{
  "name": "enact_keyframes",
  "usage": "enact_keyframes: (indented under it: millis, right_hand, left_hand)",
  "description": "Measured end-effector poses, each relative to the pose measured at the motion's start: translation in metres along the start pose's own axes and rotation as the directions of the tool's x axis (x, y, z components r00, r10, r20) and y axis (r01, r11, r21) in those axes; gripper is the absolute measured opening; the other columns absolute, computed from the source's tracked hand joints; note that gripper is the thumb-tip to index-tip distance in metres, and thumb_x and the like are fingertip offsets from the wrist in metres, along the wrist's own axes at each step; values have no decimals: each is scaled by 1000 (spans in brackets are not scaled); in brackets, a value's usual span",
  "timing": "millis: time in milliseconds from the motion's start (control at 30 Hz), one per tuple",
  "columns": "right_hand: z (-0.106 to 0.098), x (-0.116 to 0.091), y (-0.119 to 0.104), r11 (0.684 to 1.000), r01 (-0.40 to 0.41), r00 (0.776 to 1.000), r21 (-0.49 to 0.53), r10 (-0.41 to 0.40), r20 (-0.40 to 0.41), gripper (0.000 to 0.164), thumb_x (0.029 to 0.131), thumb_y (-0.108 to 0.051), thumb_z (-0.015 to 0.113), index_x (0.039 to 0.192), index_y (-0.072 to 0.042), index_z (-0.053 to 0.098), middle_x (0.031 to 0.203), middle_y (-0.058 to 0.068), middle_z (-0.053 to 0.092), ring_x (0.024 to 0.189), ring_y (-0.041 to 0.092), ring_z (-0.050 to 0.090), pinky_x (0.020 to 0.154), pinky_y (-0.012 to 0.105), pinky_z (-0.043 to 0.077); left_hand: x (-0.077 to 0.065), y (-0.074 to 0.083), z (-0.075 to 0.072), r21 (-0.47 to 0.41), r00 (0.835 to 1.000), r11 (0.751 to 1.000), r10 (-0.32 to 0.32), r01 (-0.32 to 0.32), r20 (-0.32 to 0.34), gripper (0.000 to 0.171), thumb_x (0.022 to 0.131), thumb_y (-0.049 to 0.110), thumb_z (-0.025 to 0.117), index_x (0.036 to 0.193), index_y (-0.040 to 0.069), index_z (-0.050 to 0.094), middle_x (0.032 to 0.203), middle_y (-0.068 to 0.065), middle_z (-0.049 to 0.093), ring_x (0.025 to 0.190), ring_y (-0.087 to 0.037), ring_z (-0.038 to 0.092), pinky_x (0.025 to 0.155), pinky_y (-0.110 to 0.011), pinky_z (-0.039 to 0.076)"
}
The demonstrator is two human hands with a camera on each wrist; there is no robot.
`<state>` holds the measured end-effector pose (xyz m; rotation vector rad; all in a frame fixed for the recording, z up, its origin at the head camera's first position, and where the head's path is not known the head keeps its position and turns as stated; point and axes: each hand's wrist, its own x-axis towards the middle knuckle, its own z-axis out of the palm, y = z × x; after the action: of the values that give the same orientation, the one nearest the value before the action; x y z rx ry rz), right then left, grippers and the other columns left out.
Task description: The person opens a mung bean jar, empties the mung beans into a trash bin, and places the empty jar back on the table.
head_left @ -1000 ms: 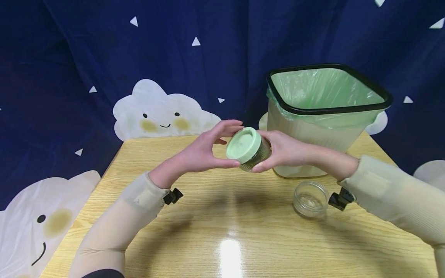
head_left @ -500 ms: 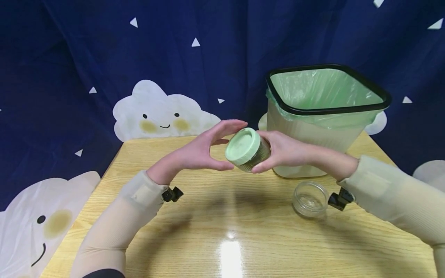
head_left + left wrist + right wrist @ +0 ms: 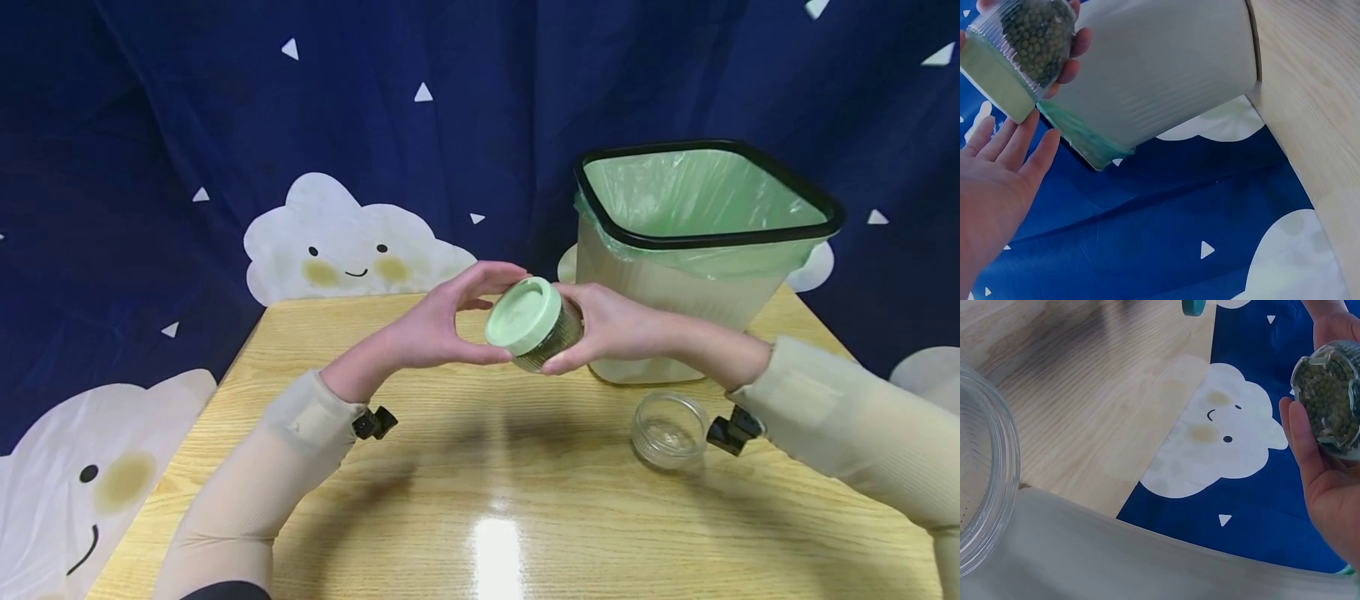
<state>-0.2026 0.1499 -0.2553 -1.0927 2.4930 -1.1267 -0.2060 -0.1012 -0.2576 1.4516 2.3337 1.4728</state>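
Observation:
Above the table, a clear ribbed jar [image 3: 562,337] with a pale green lid [image 3: 523,317] is tilted, its lid facing left and toward me. Small round green beans fill much of the jar [image 3: 1035,44] in the left wrist view. My right hand [image 3: 618,325] grips the jar's body from the right, thumb below. My left hand [image 3: 438,325] reaches round the lid from the left, thumb at its lower edge and fingers along the far edge. In the right wrist view the jar's base [image 3: 1330,397] shows, with beans behind it.
A clear round container [image 3: 670,433] stands without a lid on the wooden table [image 3: 450,500], below my right wrist. Behind it at right is a white bin [image 3: 675,287] with a black rim and green liner. A dark blue curtain [image 3: 360,100] hangs behind the table.
My left hand's thumb came away from the lid half a second ago and is now back at its edge. The right hand and the jar have barely moved.

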Motion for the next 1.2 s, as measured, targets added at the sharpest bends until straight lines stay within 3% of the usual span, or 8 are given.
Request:
enact_keyframes:
  millis: [200, 433, 700, 967, 1200]
  right_hand:
    - [1, 0, 0, 1000, 1, 1000, -12, -1, -4, 67, 69, -24, 88, 123, -3, 55, 104, 2, 65, 93, 18, 60, 82, 35, 50]
    - [0, 1, 1, 1000, -8, 1000, -18, 8, -12, 67, 69, -25, 88, 123, -1, 55, 103, 3, 65, 93, 18, 59, 82, 36, 49]
    - [-1, 1, -1, 1000, 0, 1000, -16, 0, -11, 66, 69, -24, 89, 122, -2, 56, 104, 3, 65, 93, 18, 60, 83, 37, 49]
    - [-2, -1, -2, 1000, -8, 1000, -4, 8, -4, 67, 69, -23, 89, 123, -1, 56, 104, 3, 65, 93, 18, 60, 84, 37, 49]
    - [-2, 0, -1, 1000, -4, 1000, -3, 4, -4, 67, 69, -23, 88, 123, -2, 55, 104, 4, 65, 93, 19, 60, 83, 37, 50]
  left_hand:
    - [-2, -1, 3, 78, 1000, 997, 0, 2, -27, 75, 73, 10, 86, 137, 4, 46, 134, -4, 54, 120, -15, 53, 95, -40, 46]
    - [-2, -1, 4, 122, 1000, 992, 29, -29, 1, 75, 77, 15, 84, 139, 6, 43, 134, -3, 52, 120, -15, 50, 94, -37, 46]
    - [-1, 2, -6, 31, 998, 999, 11, -13, 64, 93, 74, 11, 85, 149, 10, 31, 149, -1, 39, 135, -15, 37, 105, -41, 38]
    - [3, 0, -6, -58, 995, 998, 20, -15, 93, 87, 74, 4, 83, 147, 5, 35, 148, -2, 41, 135, -15, 39, 104, -41, 39]
    - [3, -1, -4, -69, 996, 997, 26, -20, 86, 83, 74, 2, 82, 144, 4, 38, 143, -5, 46, 132, -16, 43, 103, -42, 41]
